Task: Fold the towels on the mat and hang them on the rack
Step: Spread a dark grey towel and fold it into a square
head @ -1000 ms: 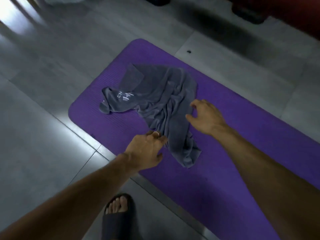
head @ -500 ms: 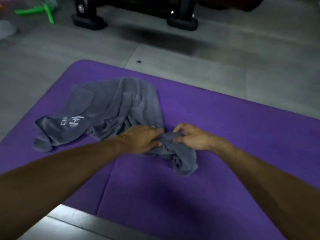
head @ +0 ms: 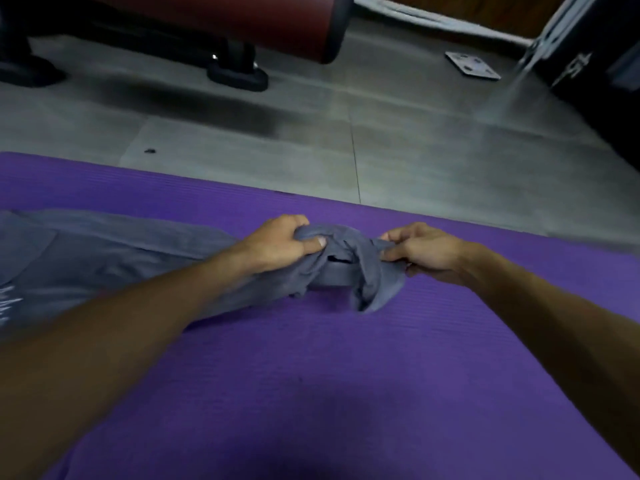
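Observation:
A grey towel [head: 104,258] lies crumpled on the purple mat [head: 311,375], stretching from the left edge of view to the middle. White lettering shows on its far left part. My left hand [head: 277,242] grips a bunched end of the towel. My right hand [head: 420,249] pinches the same bunched end from the right, a hand's width away. A loose flap of towel hangs down onto the mat between and below the two hands. No rack is in view.
Grey tiled floor [head: 398,150] lies beyond the mat. A dark red padded piece of equipment [head: 242,19] on a black foot [head: 239,72] stands at the back left. A flat white scale [head: 472,65] lies at the back right, beside a dark case [head: 588,53].
Both hands have closed on the near end of the towel and lifted it a little off the mat. The view has moved right and lower, so the towel's lettered end sits at the left edge.

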The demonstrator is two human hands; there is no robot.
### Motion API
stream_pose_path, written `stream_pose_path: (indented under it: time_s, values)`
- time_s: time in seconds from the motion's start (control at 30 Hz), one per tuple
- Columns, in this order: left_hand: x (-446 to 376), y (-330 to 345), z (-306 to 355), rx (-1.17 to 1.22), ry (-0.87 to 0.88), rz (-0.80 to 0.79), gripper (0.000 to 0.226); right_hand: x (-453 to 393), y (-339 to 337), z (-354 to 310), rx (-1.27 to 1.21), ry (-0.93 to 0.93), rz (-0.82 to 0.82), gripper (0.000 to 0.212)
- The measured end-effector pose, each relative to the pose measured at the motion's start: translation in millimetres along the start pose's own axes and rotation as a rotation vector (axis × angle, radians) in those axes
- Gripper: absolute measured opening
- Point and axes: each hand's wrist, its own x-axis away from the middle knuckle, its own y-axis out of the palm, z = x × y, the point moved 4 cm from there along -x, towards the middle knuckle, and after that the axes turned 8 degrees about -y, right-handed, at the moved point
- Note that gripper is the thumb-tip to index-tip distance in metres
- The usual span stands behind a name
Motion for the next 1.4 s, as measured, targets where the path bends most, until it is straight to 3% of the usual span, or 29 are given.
stream_pose_path:
  time_s: [0.07, 0.2, 0.3, 0.4, 0.5, 0.57, 0.63, 0.67, 0.73, 0.8, 0.87, 0.93, 0.97, 1.0, 1.07, 1.1, 1.17, 1.2, 1.3, 1.33, 1.4]
  values:
    - [4, 10, 14, -0.018, 0.053, -0.039, 0.027, 16, -16, 15, -0.064, 0.051, -0.071, 0.016]
    - [2, 53, 41, -0.216, 0.175, -0.092, 0.026, 48, -49, 62, -0.216, 0.098, 0.100, 0.016]
    - [-2, 109, 59, -0.540, 0.228, -0.279, 0.032, 58, -52, 111, -0.281, 0.056, 0.261, 0.021]
    - [5, 163, 60, -0.693, 0.247, -0.432, 0.039, 55, -39, 155, -0.384, 0.033, 0.221, 0.025]
    - [-3, 188, 56, -0.681, 0.292, -0.227, 0.051, 39, -42, 199, -0.231, 0.102, 0.338, 0.017]
    - [-10, 196, 53, -0.720, 0.272, -0.186, 0.082, 28, -48, 221, 0.026, 0.229, 0.415, 0.028]
    - [-13, 210, 50, -0.816, 0.251, -0.285, 0.097, 25, -36, 229, 0.075, 0.358, 0.282, 0.042]
    - [-12, 217, 49, -0.867, 0.264, -0.311, 0.089, 26, -27, 231, 0.060, 0.397, 0.191, 0.042]
    - [-11, 225, 50, -0.875, 0.321, -0.278, 0.054, 23, -14, 229, 0.055, 0.330, 0.098, 0.025]
    - [-11, 220, 60, -0.715, 0.365, -0.168, 0.035, 18, -18, 224, -0.070, 0.140, 0.235, 0.008]
    - [-13, 209, 79, -0.513, 0.440, 0.037, 0.035, 20, -50, 213, -0.272, -0.061, 0.534, 0.025]
    - [-10, 200, 104, -0.455, 0.510, 0.261, 0.034, 33, -92, 200, -0.232, -0.238, 0.722, 0.032]
    - [-9, 204, 112, -0.480, 0.541, 0.280, 0.032, 41, -107, 197, -0.141, -0.297, 0.757, 0.033]
    - [-7, 212, 117, -0.505, 0.549, 0.181, 0.033, 49, -119, 203, -0.047, -0.317, 0.764, 0.033]
    - [-5, 234, 111, -0.539, 0.466, -0.204, 0.042, 64, -127, 232, 0.082, -0.194, 0.620, 0.033]
    - [-4, 246, 106, -0.561, 0.420, -0.351, 0.043, 70, -122, 250, 0.129, -0.082, 0.447, 0.033]
    - [-8, 255, 104, -0.546, 0.409, -0.316, 0.035, 80, -112, 284, 0.223, 0.184, 0.123, 0.025]
    - [-14, 254, 107, -0.519, 0.429, -0.194, 0.030, 78, -115, 294, 0.248, 0.250, 0.136, 0.025]
    - [-43, 248, 113, -0.572, 0.381, 0.097, 0.027, 52, -136, 299, 0.158, 0.278, 0.524, 0.042]
    - [-55, 246, 109, -0.655, 0.285, 0.099, 0.038, 41, -138, 300, 0.133, 0.311, 0.574, 0.048]
    - [-75, 243, 95, -0.829, 0.069, 0.017, 0.059, 17, -134, 307, 0.133, 0.353, 0.521, 0.049]
